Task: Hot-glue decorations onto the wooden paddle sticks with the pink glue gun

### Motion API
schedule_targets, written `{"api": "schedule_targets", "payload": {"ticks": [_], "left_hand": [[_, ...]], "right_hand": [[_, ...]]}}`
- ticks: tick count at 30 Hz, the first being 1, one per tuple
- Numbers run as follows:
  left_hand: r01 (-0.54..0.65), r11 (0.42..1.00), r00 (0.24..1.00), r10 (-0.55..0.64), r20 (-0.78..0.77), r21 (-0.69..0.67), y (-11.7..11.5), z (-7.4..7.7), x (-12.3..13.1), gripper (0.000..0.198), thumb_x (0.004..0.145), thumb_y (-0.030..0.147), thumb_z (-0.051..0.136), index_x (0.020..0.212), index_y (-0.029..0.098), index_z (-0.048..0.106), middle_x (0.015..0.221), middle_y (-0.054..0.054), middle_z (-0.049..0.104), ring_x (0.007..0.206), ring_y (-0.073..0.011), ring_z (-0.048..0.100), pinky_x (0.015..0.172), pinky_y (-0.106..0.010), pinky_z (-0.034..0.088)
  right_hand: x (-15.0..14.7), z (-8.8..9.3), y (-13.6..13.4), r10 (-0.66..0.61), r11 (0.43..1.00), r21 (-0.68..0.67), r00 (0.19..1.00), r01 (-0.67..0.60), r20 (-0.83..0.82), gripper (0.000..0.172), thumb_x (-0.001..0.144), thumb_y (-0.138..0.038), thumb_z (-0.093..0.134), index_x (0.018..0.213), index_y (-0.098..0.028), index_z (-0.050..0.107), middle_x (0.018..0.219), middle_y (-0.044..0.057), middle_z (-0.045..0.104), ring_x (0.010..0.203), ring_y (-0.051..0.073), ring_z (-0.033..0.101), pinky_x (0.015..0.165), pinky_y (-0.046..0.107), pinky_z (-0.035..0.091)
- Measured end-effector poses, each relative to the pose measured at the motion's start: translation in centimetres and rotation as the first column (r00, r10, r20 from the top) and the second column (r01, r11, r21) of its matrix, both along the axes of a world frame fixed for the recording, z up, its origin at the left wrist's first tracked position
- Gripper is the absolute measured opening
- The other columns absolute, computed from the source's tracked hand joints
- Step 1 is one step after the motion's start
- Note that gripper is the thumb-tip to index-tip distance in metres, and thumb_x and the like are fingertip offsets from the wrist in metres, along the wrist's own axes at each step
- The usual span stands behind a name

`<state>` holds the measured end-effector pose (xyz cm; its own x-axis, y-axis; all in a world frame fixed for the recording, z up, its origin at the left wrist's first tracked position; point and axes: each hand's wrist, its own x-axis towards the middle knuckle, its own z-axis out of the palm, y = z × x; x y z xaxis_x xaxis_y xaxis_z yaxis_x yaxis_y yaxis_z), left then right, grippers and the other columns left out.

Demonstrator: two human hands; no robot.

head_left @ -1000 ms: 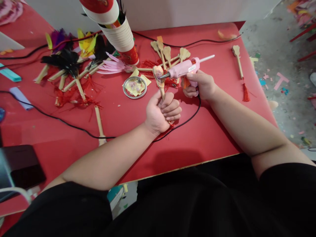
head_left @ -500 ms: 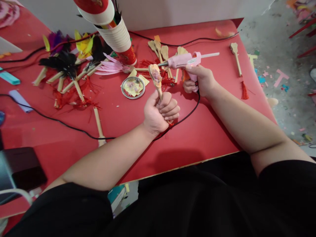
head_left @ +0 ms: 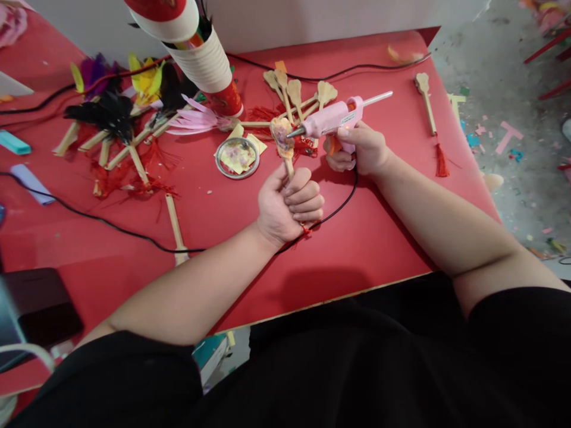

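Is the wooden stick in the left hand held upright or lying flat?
Upright: the left hand fists the wooden stick, its flat head raised at the pink glue gun's nozzle.

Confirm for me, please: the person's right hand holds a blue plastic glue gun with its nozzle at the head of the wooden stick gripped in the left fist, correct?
Not quite: the plastic glue gun is pink, not blue, as the head view shows. Otherwise correct: the right hand holds it, nozzle at the head of the wooden stick gripped in the left fist.

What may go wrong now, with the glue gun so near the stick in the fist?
1. The glue gun nozzle meets the stick head just above the left hand; hot glue might drip onto the thumb.
2. The black cord loops beside that hand and could snag.
3. The tassel under the fist might catch glue.
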<state>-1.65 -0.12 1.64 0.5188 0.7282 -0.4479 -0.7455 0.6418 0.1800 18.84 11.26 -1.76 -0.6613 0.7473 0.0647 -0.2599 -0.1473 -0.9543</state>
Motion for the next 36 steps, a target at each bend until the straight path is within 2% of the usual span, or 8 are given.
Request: {"api": "schedule_targets", "payload": {"ticks": [4,8,15,24,30,36], "left_hand": [[0.021,1.000,1.000,-0.021,0.020,-0.007,0.0,-0.3,-0.2,0.067,0.120,0.062,0.040,0.070,0.023,0.019,0.051,0.006,0.017,0.036,-0.0080,0.019,0.036,-0.018,0.020],[0.039,0.999,0.999,-0.039,0.027,0.002,0.1,-0.6,-0.4,0.066,0.120,0.062,0.042,0.071,0.023,0.019,0.051,0.006,0.016,0.037,-0.0083,0.017,0.035,-0.017,0.021],[0.043,0.999,0.998,-0.044,0.053,0.018,0.0,-0.6,-0.2,0.066,0.120,0.061,0.039,0.071,0.023,0.018,0.052,0.005,0.015,0.038,-0.0090,0.017,0.036,-0.019,0.022],[-0.016,1.000,0.999,0.016,0.044,0.013,-0.1,-0.6,-0.1,0.064,0.122,0.057,0.041,0.072,0.023,0.017,0.054,0.006,0.012,0.039,-0.0089,0.014,0.037,-0.020,0.020],[-0.057,0.998,0.998,0.056,0.038,0.015,-0.2,-0.3,0.1,0.062,0.122,0.052,0.043,0.074,0.023,0.017,0.053,0.006,0.012,0.040,-0.0091,0.014,0.037,-0.019,0.019],[-0.039,0.999,0.998,0.037,0.052,0.038,-0.3,-0.3,0.0,0.062,0.122,0.051,0.044,0.074,0.022,0.018,0.053,0.006,0.015,0.039,-0.0092,0.016,0.038,-0.019,0.021]], "right_hand": [[-0.4,-0.7,0.2,-0.077,0.996,0.044,0.997,0.078,-0.025,0.055,0.083,-0.070,0.088,0.090,-0.021,0.062,0.049,-0.011,0.040,0.039,0.009,0.026,0.037,0.026,0.028],[-0.3,-0.9,0.2,-0.142,0.986,0.093,0.990,0.139,0.025,0.059,0.082,-0.073,0.090,0.090,-0.021,0.063,0.056,-0.008,0.045,0.044,0.010,0.032,0.040,0.026,0.031],[-0.1,-1.4,0.3,-0.083,0.986,0.146,0.996,0.086,-0.023,0.055,0.093,-0.071,0.085,0.088,-0.021,0.062,0.056,-0.008,0.041,0.043,0.010,0.035,0.042,0.026,0.032],[-0.2,-1.1,-0.1,-0.189,0.981,0.046,0.981,0.187,0.050,0.058,0.084,-0.063,0.098,0.094,-0.025,0.055,0.064,-0.009,0.038,0.050,0.009,0.035,0.044,0.026,0.037],[-0.2,-1.1,-0.1,-0.254,0.967,0.032,0.961,0.252,0.113,0.056,0.087,-0.052,0.100,0.095,-0.026,0.051,0.066,-0.009,0.035,0.055,0.009,0.036,0.047,0.025,0.037],[-0.2,-0.8,-0.3,-0.250,0.967,0.071,0.959,0.243,0.129,0.059,0.086,-0.060,0.099,0.096,-0.026,0.051,0.066,-0.009,0.036,0.056,0.010,0.035,0.048,0.026,0.036]]}}
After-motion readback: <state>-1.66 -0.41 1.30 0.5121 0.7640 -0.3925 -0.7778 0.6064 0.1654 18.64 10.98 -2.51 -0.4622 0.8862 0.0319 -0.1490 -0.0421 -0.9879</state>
